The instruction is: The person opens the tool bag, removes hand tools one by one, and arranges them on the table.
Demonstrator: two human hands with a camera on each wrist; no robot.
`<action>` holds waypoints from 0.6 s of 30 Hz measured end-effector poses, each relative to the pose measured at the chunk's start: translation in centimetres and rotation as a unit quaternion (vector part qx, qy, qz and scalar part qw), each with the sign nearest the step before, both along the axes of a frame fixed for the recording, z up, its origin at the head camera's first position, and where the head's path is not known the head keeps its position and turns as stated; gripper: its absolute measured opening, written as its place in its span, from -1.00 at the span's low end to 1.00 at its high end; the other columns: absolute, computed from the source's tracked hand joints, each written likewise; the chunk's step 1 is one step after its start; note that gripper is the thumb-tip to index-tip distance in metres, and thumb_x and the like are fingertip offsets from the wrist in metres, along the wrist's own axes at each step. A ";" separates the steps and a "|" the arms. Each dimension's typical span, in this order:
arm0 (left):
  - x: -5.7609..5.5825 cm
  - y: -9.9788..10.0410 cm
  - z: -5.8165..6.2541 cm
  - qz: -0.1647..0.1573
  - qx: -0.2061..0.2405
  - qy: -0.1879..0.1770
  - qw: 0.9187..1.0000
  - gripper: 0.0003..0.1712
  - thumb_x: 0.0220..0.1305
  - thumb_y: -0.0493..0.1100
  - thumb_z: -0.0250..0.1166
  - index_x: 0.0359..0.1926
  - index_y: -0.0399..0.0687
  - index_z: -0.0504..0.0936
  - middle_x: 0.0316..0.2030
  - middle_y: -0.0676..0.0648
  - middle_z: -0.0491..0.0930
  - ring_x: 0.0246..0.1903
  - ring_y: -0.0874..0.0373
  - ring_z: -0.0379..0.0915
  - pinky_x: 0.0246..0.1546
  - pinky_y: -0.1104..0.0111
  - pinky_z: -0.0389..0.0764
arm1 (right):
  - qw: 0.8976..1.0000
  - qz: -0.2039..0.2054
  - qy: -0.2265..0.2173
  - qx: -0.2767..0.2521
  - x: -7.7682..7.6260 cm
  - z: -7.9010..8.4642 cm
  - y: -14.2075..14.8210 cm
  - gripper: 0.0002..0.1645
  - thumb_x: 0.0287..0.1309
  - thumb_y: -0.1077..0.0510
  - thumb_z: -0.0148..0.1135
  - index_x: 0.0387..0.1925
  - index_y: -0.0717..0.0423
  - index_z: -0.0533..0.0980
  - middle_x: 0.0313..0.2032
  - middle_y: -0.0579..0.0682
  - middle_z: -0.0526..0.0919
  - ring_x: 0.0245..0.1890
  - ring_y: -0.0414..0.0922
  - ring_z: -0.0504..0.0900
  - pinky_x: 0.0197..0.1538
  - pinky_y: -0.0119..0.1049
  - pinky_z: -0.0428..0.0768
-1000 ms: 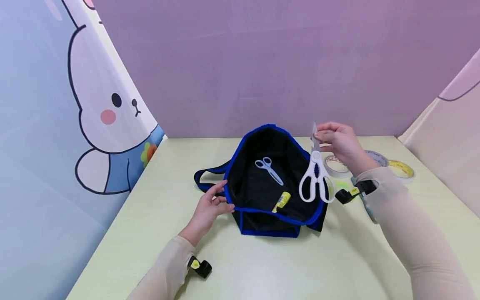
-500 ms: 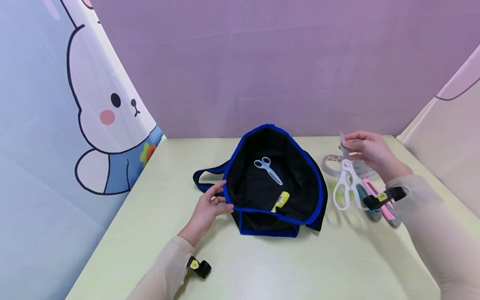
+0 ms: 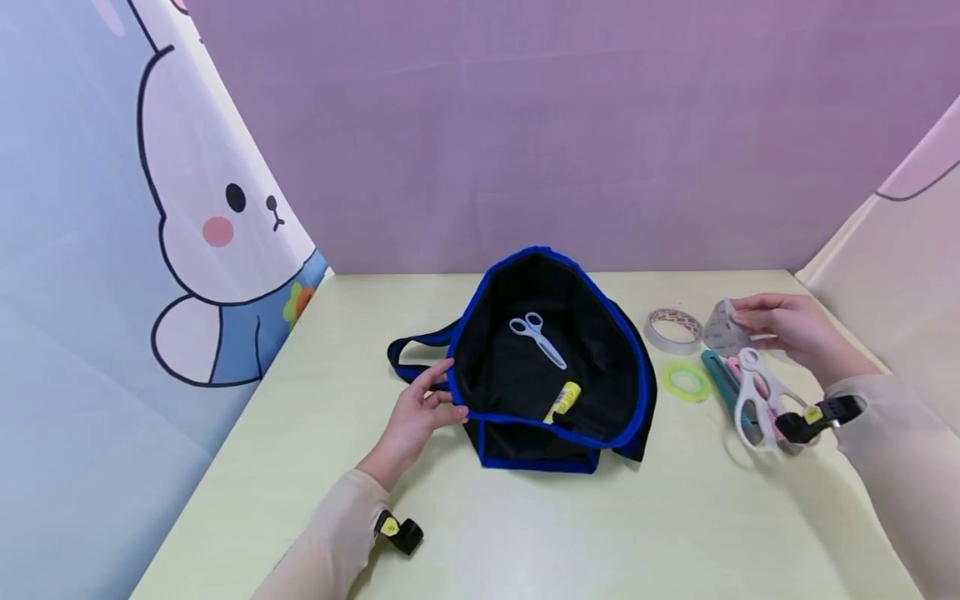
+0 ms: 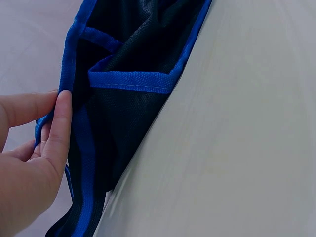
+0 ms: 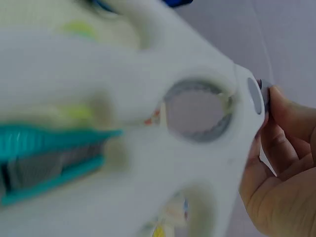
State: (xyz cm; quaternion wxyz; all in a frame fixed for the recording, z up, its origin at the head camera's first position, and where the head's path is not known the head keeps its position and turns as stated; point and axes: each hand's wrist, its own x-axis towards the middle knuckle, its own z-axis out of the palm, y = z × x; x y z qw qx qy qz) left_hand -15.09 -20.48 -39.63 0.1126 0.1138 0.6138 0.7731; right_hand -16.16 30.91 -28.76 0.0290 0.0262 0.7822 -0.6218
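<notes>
A black fabric bag [image 3: 495,379] with blue trim stands with its mouth facing me. My left hand [image 3: 408,429] pinches its left rim between thumb and fingers, also visible in the left wrist view. My right hand [image 3: 798,332] holds large white scissors [image 3: 748,360] by the blades, handles hanging down over the right side of the table. In the right wrist view the white handles fill most of the picture, blurred, with my fingertips around the blades. Inside the bag lie small pale blue scissors [image 3: 551,353] and a yellow tube [image 3: 564,400].
Under the hanging scissors lie a teal utility knife [image 3: 718,379] and a partly covered pink one. Nearby are a white tape roll [image 3: 654,340], a green tape roll [image 3: 671,388] and a printed grey roll [image 3: 718,337]. A purple cloth wall [image 3: 525,150] rises behind.
My right hand has carried the white scissors from the bag's right side over to the right and lower, above the knives. My left hand has stayed on the bag's rim.
</notes>
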 end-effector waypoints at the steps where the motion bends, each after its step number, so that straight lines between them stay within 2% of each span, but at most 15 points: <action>1: 0.0 0.0 0.0 -0.001 0.000 0.000 1.000 -0.15 0.18 -0.65 0.19 0.48 -0.24 0.19 0.14 -0.22 0.18 -0.30 0.19 0.54 -0.18 0.30 0.71 | 1.000 0.000 -0.005 0.012 0.1 -0.1 0.4 -0.53 0.36 0.38 0.11 -0.40 -0.25 0.71 -0.42 -0.24 0.69 -0.45 -0.28 0.64 -0.42 -0.39 0.66; 7: -0.2 0.0 0.0 0.003 -0.003 -0.008 1.000 -0.14 0.19 -0.64 0.19 0.48 -0.15 0.22 0.14 -0.17 0.19 -0.28 0.18 0.51 -0.17 0.29 0.71 | 0.997 -0.001 -0.037 0.062 0.8 -1.1 2.8 -0.54 0.40 0.31 0.11 -0.38 -0.36 0.67 -0.41 -0.29 0.65 -0.43 -0.29 0.62 -0.37 -0.37 0.65; 18: -0.3 0.0 0.1 0.001 0.001 -0.008 1.000 -0.14 0.19 -0.65 0.19 0.48 -0.19 0.21 0.13 -0.18 0.18 -0.29 0.18 0.51 -0.17 0.29 0.71 | 0.994 -0.014 -0.094 0.060 1.7 -3.1 7.6 -0.53 0.43 0.25 0.10 -0.42 -0.42 0.67 -0.42 -0.30 0.66 -0.41 -0.33 0.62 -0.35 -0.35 0.65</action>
